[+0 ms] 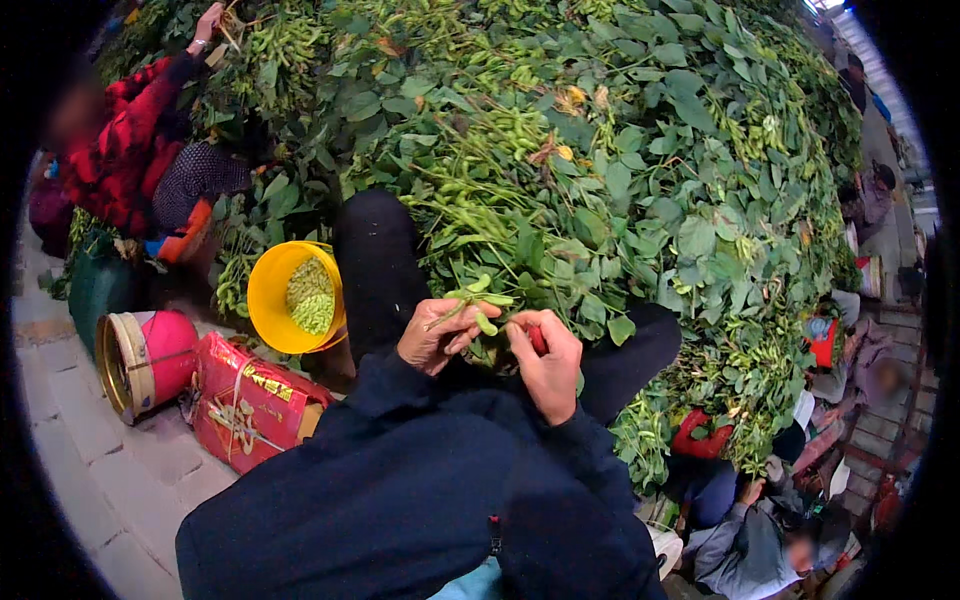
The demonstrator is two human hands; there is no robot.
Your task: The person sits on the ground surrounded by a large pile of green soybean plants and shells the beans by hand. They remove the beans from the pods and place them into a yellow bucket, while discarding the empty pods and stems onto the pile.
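Between my knees, my left hand (437, 337) grips a cut stem with a few green soybean pods (480, 296). Just right of the pods, my right hand (545, 360) is closed around a small red object (537, 340), mostly hidden by the fingers; its kind cannot be told. A single pod (486, 324) hangs between the two hands. Beyond them rises a large heap of soybean plants (517, 157) with leaves and pods. By my left knee, a yellow bucket (259, 300) tilts, holding many light green pods or beans.
On the paved floor at left lie a red box (240, 405) tied with string and a pink bucket (166, 352). A person in a red and black jacket (124, 150) sits at the heap's left. Several people sit along the right, one in a grey top (742, 551), near a red container (700, 435).
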